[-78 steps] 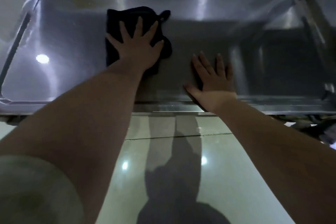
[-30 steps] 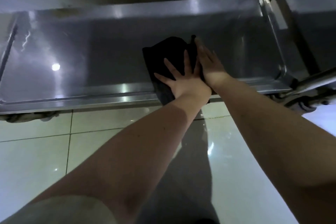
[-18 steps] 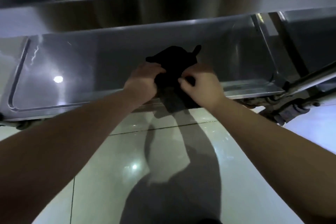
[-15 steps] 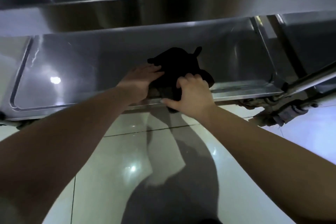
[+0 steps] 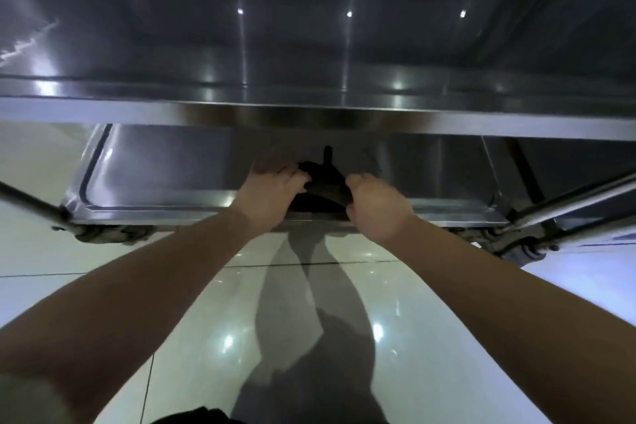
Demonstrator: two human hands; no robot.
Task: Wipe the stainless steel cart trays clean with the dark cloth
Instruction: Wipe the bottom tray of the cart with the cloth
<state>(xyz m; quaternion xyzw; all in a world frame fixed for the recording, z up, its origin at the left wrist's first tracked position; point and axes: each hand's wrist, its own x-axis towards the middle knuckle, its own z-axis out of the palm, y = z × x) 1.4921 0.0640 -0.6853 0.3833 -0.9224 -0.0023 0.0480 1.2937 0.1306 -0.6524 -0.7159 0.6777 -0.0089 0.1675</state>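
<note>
While the left hand (image 5: 272, 188) and right hand (image 5: 375, 206) curl their fingers round the bunched dark cloth (image 5: 325, 182) at the near edge of the lower tray (image 5: 155, 182), no stroke is under way; the upper tray (image 5: 309, 45) likely awaits wiping.

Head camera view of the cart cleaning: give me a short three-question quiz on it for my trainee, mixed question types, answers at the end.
1. True or false: the dark cloth lies on the upper tray.
2. How many grips hold the cloth? A) none B) one C) two
3. Fill in: the cloth sits bunched at the lower tray's ____ edge (near or far).

Key
1. False: it is on the lower tray.
2. C: the left grip and the right grip both hold it.
3. Near.
</note>
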